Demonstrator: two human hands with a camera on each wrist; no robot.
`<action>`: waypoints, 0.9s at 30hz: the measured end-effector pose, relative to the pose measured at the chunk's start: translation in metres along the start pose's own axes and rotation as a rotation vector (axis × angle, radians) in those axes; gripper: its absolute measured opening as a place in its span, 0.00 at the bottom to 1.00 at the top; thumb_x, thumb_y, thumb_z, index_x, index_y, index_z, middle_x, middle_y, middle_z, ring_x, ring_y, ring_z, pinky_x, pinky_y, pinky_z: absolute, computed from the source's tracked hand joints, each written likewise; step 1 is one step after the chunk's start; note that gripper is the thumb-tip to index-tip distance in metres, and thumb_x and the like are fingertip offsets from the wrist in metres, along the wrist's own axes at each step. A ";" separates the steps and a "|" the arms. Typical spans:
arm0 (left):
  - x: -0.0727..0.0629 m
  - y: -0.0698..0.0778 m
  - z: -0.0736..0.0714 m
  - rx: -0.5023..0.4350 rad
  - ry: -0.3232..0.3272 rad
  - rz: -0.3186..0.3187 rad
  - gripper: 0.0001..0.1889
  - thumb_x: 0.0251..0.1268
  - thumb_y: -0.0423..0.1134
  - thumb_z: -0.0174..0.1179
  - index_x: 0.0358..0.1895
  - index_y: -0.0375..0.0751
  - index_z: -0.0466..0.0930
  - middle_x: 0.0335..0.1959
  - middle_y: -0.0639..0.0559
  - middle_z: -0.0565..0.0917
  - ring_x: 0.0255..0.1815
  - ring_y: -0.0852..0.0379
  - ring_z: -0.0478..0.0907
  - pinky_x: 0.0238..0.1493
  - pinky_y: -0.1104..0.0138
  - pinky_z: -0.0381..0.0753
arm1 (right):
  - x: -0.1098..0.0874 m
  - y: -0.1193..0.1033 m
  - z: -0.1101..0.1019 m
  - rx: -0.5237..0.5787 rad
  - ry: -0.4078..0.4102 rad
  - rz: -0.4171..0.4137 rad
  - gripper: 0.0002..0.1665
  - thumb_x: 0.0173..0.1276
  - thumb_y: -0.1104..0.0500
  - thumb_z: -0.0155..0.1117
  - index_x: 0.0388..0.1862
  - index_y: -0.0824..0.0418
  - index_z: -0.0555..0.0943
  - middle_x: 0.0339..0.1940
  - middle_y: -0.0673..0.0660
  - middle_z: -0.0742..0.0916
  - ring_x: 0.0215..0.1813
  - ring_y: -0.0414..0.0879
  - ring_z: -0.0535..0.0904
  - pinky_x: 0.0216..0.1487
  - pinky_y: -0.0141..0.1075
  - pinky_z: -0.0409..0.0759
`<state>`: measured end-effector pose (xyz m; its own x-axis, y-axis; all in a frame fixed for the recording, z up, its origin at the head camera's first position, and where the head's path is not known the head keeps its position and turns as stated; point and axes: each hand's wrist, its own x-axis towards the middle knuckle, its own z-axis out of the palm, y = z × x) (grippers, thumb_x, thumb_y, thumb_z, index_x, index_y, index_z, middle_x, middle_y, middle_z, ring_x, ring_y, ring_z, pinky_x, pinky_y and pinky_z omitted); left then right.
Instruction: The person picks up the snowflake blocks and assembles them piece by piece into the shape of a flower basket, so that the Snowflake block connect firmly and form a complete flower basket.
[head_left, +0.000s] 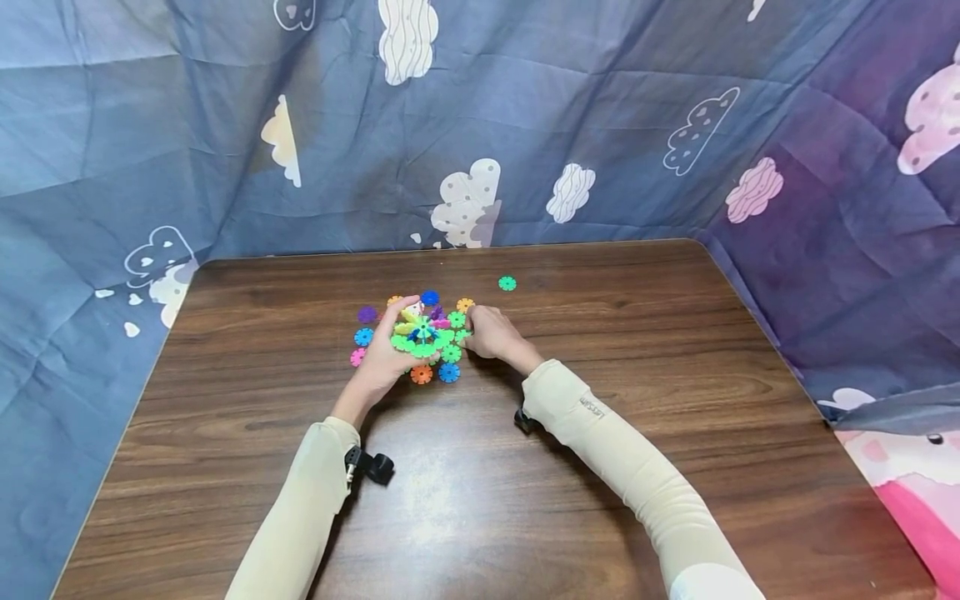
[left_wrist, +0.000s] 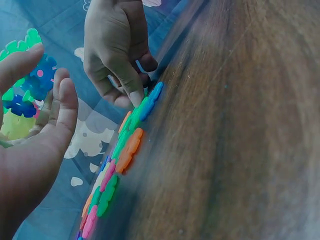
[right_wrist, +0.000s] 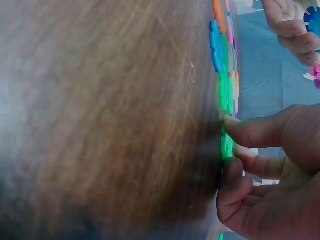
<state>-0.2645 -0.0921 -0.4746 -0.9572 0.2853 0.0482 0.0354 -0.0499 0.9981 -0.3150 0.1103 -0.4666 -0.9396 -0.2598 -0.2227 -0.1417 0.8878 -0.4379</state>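
Observation:
My left hand (head_left: 381, 358) holds a built-up cluster of notched plastic snowflake discs (head_left: 423, 343) above the table, thumb on one side and fingers on the other. Its lower ring is light green, with blue, yellow, pink and purple pieces above. In the left wrist view, blue and green parts of the cluster (left_wrist: 39, 80) show between thumb and fingers. To the right, my right hand (head_left: 495, 333) is down at the tabletop and pinches a green snowflake disc (right_wrist: 227, 142) between thumb and fingers, at the right side of the loose discs.
Loose discs lie close together under and around the cluster, among them an orange disc (head_left: 422, 374), a blue disc (head_left: 449, 372) and a purple disc (head_left: 367, 315). One green disc (head_left: 507, 283) lies apart toward the back of the wooden table (head_left: 637, 333). A patterned blue cloth (head_left: 525, 100) hangs behind.

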 end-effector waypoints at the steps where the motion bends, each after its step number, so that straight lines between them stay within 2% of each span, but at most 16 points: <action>1: 0.000 0.000 0.000 -0.005 -0.005 -0.002 0.47 0.53 0.19 0.69 0.76 0.47 0.57 0.79 0.46 0.52 0.75 0.44 0.53 0.45 0.72 0.83 | 0.000 -0.001 0.000 -0.005 0.000 0.007 0.10 0.68 0.59 0.68 0.40 0.62 0.77 0.38 0.55 0.81 0.35 0.47 0.73 0.41 0.39 0.75; 5: -0.001 0.002 0.001 -0.029 -0.025 -0.017 0.49 0.54 0.20 0.68 0.78 0.50 0.55 0.80 0.48 0.49 0.77 0.45 0.51 0.48 0.73 0.82 | -0.001 -0.003 0.001 -0.021 -0.022 0.020 0.09 0.68 0.61 0.66 0.42 0.62 0.76 0.39 0.57 0.81 0.35 0.48 0.71 0.37 0.38 0.73; 10: -0.001 0.000 0.003 -0.069 -0.047 -0.028 0.48 0.54 0.17 0.66 0.77 0.48 0.56 0.80 0.45 0.50 0.70 0.45 0.61 0.47 0.72 0.83 | 0.000 -0.006 -0.001 -0.067 -0.072 0.030 0.09 0.68 0.60 0.66 0.36 0.61 0.74 0.37 0.56 0.77 0.37 0.48 0.70 0.35 0.38 0.70; 15: -0.002 -0.003 0.001 -0.082 -0.059 -0.024 0.46 0.53 0.15 0.65 0.75 0.44 0.57 0.78 0.38 0.52 0.62 0.48 0.68 0.47 0.72 0.83 | -0.002 -0.004 0.001 -0.028 -0.057 0.015 0.11 0.66 0.60 0.68 0.39 0.60 0.74 0.37 0.55 0.80 0.37 0.49 0.72 0.37 0.39 0.72; 17: -0.003 -0.003 0.001 -0.081 -0.065 -0.023 0.46 0.52 0.15 0.65 0.75 0.43 0.57 0.78 0.37 0.52 0.63 0.48 0.67 0.46 0.72 0.83 | -0.003 0.000 0.001 0.038 -0.035 -0.020 0.11 0.65 0.61 0.70 0.38 0.60 0.75 0.34 0.54 0.80 0.35 0.47 0.72 0.37 0.38 0.72; 19: -0.004 -0.004 0.000 -0.070 -0.073 -0.013 0.46 0.52 0.15 0.65 0.75 0.41 0.56 0.78 0.38 0.52 0.65 0.47 0.65 0.45 0.73 0.84 | -0.005 0.006 -0.002 0.164 -0.044 -0.063 0.09 0.66 0.62 0.69 0.34 0.61 0.76 0.30 0.54 0.81 0.32 0.46 0.74 0.34 0.36 0.73; 22: -0.005 -0.005 -0.002 -0.032 -0.085 0.017 0.45 0.53 0.16 0.66 0.74 0.39 0.56 0.78 0.40 0.53 0.69 0.44 0.60 0.46 0.73 0.83 | -0.010 0.013 -0.016 0.401 -0.117 -0.102 0.09 0.71 0.62 0.64 0.30 0.63 0.76 0.21 0.53 0.81 0.23 0.42 0.75 0.26 0.31 0.72; 24: -0.004 -0.006 -0.004 -0.003 -0.094 0.037 0.44 0.54 0.17 0.66 0.74 0.39 0.56 0.78 0.40 0.53 0.72 0.43 0.57 0.47 0.73 0.82 | -0.014 0.013 -0.028 0.553 -0.188 -0.111 0.09 0.75 0.63 0.59 0.33 0.64 0.76 0.18 0.53 0.80 0.19 0.41 0.73 0.20 0.29 0.67; 27: -0.004 -0.005 -0.006 0.025 -0.105 0.048 0.44 0.54 0.18 0.67 0.74 0.41 0.58 0.78 0.40 0.53 0.73 0.44 0.56 0.50 0.74 0.80 | -0.022 0.009 -0.045 0.677 -0.273 -0.145 0.09 0.78 0.62 0.53 0.39 0.67 0.76 0.16 0.52 0.76 0.17 0.40 0.64 0.19 0.30 0.59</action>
<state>-0.2624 -0.0989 -0.4803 -0.9191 0.3815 0.0983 0.0888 -0.0423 0.9951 -0.3099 0.1409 -0.4267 -0.8026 -0.5203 -0.2918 0.0473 0.4321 -0.9006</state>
